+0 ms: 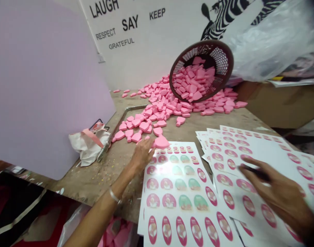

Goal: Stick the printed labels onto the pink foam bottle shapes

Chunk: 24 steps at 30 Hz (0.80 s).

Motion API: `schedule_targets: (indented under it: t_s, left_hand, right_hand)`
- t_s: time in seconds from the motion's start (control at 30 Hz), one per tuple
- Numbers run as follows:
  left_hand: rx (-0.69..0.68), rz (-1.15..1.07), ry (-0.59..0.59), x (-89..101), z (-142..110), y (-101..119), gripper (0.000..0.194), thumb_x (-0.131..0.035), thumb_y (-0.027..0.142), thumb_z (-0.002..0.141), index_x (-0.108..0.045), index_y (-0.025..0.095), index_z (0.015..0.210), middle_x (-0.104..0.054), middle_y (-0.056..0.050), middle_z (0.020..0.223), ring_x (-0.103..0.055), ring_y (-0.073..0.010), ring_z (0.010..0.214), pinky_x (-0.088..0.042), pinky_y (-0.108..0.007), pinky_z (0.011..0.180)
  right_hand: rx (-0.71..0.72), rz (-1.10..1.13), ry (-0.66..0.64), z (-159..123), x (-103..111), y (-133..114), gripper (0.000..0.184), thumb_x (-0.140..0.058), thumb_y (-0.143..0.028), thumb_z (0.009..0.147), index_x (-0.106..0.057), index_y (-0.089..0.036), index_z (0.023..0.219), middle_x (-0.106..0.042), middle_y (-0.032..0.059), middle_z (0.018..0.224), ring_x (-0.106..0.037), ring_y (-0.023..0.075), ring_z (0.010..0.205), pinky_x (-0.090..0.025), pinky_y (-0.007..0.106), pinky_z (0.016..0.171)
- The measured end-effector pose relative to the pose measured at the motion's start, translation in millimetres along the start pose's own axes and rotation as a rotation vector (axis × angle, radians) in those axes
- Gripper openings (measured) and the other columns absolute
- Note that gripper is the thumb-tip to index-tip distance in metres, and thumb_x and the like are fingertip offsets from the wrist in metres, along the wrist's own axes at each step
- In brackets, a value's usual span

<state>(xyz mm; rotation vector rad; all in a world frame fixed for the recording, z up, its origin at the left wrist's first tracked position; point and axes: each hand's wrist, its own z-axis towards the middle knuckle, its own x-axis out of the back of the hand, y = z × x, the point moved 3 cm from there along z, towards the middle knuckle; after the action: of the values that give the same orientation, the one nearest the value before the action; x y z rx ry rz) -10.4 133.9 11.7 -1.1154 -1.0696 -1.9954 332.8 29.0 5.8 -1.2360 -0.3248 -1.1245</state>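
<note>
Two hands are noted at work over a desk (113, 164); the left hand (143, 153) has its grip closed, thumb and fingers about the narrow end of a pink bottle-shaped piece (161, 141), which we find at the far edge of the middle printed sheets (181, 175); a pale band (114, 196) circles that wrist. We record the right hand (281, 192), blurred, above the right-hand printed sheets (231, 151); its grip is clenched on a dark slim object (257, 173), whose kind we cannot tell.

The sheets carry pink and green stickers, oval and rounded; those on the right lie fanned and overlapping. Beyond them we observe a heap of pink pieces (159, 99), spread across the far part of the desk; a brown basket (227, 77) lies tipped within it, its mouth facing near and more pieces inside. To the left we note a white bag (82, 144) with pink straps, next to a metal strip (113, 132); at far right, clear plastic (272, 41) sits above a cardboard box (262, 103).
</note>
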Motion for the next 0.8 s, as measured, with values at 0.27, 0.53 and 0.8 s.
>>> schedule_targets:
  t_s: [0.27,0.53,0.8]
  left_hand:
    - [0.071,-0.966,-0.104,14.4,-87.4,82.6,0.028,-0.063,0.027,0.083,-0.061,0.019,0.110,-0.065,-0.007,0.105,-0.061,-0.0195,0.095,-0.049,-0.031,0.085]
    - [0.752,-1.287,0.111,-28.0,-121.7,107.8,0.048,-0.053,0.052,0.086,-0.060,0.016,0.117,-0.066,-0.013,0.114,-0.059,-0.0246,0.111,-0.046,-0.034,0.098]
    - [0.778,-1.288,-0.054,-61.3,-113.6,89.1,0.043,-0.063,0.053,0.078,-0.054,0.017,0.099,-0.065,-0.005,0.085,-0.070,-0.0195,0.071,-0.057,-0.031,0.065]
  right_hand:
    - [-0.324,0.916,-0.873,-62.3,-73.3,-108.2,0.049,-0.061,-0.065,0.074,-0.060,-0.016,0.072,-0.056,-0.0001,0.063,-0.048,0.0115,0.056,-0.040,0.026,0.054]
    - [-0.232,0.763,-0.675,-105.2,-65.0,-106.3,0.045,-0.054,-0.063,0.080,-0.062,-0.019,0.087,-0.059,-0.0001,0.068,-0.051,0.0120,0.054,-0.040,0.025,0.048]
    - [-0.070,-0.454,-0.173,-11.0,-29.5,24.0,0.048,-0.042,-0.048,0.090,-0.056,-0.016,0.122,-0.069,0.0159,0.095,-0.063,0.0308,0.088,-0.043,0.041,0.070]
